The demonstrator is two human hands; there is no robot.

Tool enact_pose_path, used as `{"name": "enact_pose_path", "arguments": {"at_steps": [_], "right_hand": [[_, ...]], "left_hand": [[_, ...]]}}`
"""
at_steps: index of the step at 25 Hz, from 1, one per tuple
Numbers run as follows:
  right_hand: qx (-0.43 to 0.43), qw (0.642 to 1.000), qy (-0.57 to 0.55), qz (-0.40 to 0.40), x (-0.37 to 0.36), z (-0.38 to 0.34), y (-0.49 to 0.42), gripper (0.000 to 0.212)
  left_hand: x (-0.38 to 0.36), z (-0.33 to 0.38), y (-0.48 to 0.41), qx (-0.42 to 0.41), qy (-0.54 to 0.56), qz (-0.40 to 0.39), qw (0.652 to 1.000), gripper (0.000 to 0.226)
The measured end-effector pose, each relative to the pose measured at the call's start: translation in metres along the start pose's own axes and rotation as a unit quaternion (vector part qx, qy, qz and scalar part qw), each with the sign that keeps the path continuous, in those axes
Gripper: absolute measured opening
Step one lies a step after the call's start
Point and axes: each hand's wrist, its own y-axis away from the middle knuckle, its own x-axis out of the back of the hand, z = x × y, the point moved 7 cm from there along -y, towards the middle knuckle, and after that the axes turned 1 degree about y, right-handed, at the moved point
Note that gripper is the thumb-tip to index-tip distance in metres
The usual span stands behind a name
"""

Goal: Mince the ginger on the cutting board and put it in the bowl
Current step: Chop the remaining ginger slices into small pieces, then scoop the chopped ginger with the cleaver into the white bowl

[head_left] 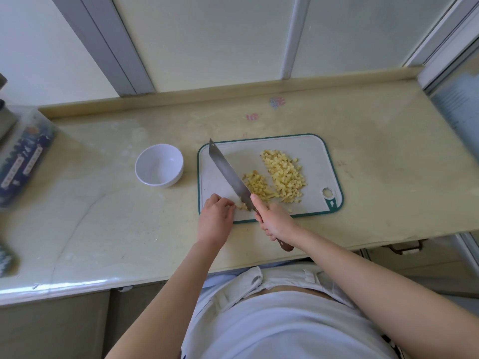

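A home kitchen: a worn beige counter with a raised back edge below a window, holding a cutting board, a knife and 1 white bowl.

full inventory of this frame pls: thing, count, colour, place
ginger: two piles of dice, yellow, on the board right of the blade
cutting board: 1, white with green rim, counter centre-right
knife: 1, steel blade, brown handle, over the board
bowl: 1, white, looks empty, left of the board
counter: 1, pale yellow
box: 1, dark blue print, far left, blurred
left hand: on the board's near-left edge, fingers curled by the blade
right hand: gripping the knife handle
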Motion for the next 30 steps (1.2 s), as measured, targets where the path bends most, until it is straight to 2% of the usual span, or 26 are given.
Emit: {"name": "enact_pose_path", "arguments": {"at_steps": [3,8,11,16,20,22,24,27,30], "right_hand": [[0.018,0.999,-0.030,0.019,0.002,-0.010,0.001,0.057],[0.035,0.995,-0.084,0.031,-0.006,-0.033,0.002,0.055],[0.040,0.993,-0.102,0.042,-0.015,-0.043,0.003,0.055],[0.041,0.988,-0.138,0.056,-0.022,-0.051,0.007,0.055],[0.040,0.983,-0.160,0.084,-0.016,-0.055,0.011,0.055],[0.042,0.980,-0.167,0.101,-0.012,-0.056,0.012,0.055],[0.045,0.977,-0.171,0.115,-0.009,-0.058,0.014,0.055],[0.041,0.974,-0.181,0.133,-0.003,-0.058,0.017,0.054],[0.034,0.972,-0.189,0.139,0.002,-0.057,0.018,0.054]], "left_hand": [[0.030,-0.003,-0.006,-0.010,-0.010,0.044,0.999,0.016],[0.086,-0.015,-0.030,-0.007,-0.104,0.115,0.988,0.035],[0.100,-0.033,-0.044,0.030,-0.173,0.091,0.980,0.040],[0.106,-0.049,-0.061,0.040,-0.239,0.047,0.969,0.024],[0.113,-0.034,-0.064,-0.010,-0.190,0.084,0.978,0.016],[0.110,-0.018,-0.062,-0.070,-0.165,0.088,0.980,0.012],[0.102,-0.001,-0.061,-0.138,-0.157,0.093,0.973,0.018],[0.087,0.019,-0.061,-0.183,-0.155,0.069,0.968,0.027],[0.065,0.020,-0.058,-0.180,-0.177,0.011,0.967,0.022]]}}
